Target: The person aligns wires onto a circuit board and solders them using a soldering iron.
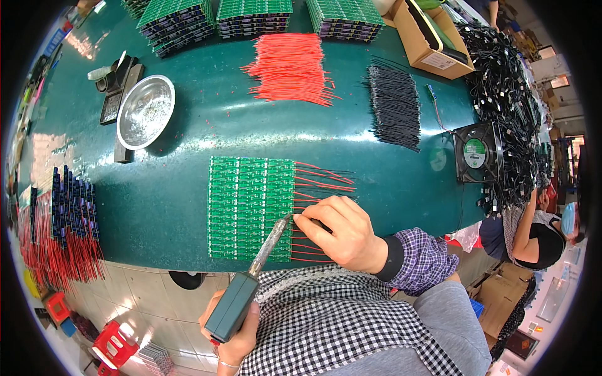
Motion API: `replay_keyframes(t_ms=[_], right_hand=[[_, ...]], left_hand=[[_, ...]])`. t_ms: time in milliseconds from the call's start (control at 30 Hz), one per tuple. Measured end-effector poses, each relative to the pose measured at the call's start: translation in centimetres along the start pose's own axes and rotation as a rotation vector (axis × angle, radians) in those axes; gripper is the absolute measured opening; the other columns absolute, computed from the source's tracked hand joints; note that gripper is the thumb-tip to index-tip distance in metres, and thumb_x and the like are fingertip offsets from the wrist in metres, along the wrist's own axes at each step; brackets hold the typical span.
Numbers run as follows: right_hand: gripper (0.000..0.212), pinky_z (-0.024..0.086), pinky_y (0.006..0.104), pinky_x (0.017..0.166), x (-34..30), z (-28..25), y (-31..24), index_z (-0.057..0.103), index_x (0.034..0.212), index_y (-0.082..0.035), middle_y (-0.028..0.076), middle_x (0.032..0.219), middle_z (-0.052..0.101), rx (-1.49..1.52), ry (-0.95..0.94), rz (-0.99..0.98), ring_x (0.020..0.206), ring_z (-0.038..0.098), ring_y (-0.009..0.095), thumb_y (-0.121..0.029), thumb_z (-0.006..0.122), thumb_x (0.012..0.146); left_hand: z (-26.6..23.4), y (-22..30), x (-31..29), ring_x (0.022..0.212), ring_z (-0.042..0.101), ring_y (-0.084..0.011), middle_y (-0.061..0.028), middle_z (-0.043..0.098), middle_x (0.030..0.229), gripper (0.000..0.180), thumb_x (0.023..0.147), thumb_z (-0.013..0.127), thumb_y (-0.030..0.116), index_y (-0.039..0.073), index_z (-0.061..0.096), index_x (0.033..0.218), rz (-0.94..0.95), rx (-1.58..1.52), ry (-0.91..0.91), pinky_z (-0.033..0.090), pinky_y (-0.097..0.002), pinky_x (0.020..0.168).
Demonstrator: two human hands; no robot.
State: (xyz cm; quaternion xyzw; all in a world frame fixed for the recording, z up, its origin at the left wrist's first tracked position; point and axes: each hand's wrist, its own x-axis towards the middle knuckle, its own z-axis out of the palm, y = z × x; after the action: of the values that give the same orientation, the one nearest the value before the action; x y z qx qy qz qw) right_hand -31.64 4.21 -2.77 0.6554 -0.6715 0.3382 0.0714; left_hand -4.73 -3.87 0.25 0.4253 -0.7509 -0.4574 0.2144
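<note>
A green circuit board panel [251, 188] lies near the table's front edge, with several red and black wires [323, 178] sticking out from its right side. My left hand [249, 329] is closed around the green-grey handle of a soldering iron [233, 307]. The iron's tip touches or nearly touches the panel's right edge. Just beside that tip, my right hand [343, 233] pinches with thumb and forefinger at the same edge, by a wire mostly hidden under the fingers.
Loose red wires [288, 69] and black wires [395, 106] lie beyond the panel. A metal bowl [145, 113] rests by a soldering stand [119, 88]. Board stacks [254, 15], a cardboard box [433, 47], a fan [478, 153] and black cables [501, 81] surround them. Wired boards [75, 207] stand left; another person [533, 241] sits right.
</note>
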Motion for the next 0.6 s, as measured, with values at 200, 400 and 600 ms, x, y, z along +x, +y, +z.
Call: replay_keyframes(t_ms=[200,400,600], right_hand=[[0.029,0.049,0.0305,0.061,0.01,-0.08,-0.05,0.074,0.099,-0.001,0.007,0.092,0.068,0.004,-0.004,0.005,0.078,0.065,0.020,-0.009,0.073,0.071],[0.029,0.049,0.0304,0.062,0.03,-0.09,-0.05,0.074,0.099,-0.001,0.007,0.093,0.068,0.003,-0.009,0.004,0.078,0.065,0.020,-0.009,0.073,0.071],[0.029,0.049,0.0300,0.061,0.01,-0.09,-0.02,0.074,0.099,0.000,0.007,0.093,0.068,0.000,-0.013,0.007,0.078,0.065,0.020,-0.009,0.073,0.071]], left_hand=[[0.12,0.14,0.05,0.071,0.070,-0.0269,-0.0155,0.072,0.090,0.025,0.072,0.080,0.001,-0.004,0.073,0.096,0.006,0.004,0.007,0.054,-0.0345,0.062],[0.04,-0.53,-0.56,0.070,0.069,-0.0271,-0.0151,0.071,0.088,0.025,0.070,0.080,0.000,-0.003,0.072,0.094,-0.021,-0.015,0.012,0.053,-0.0346,0.061],[-0.15,-0.48,-0.78,0.069,0.067,-0.0273,-0.0150,0.069,0.085,0.024,0.070,0.080,0.001,-0.004,0.072,0.092,-0.053,-0.023,0.037,0.052,-0.0346,0.061]])
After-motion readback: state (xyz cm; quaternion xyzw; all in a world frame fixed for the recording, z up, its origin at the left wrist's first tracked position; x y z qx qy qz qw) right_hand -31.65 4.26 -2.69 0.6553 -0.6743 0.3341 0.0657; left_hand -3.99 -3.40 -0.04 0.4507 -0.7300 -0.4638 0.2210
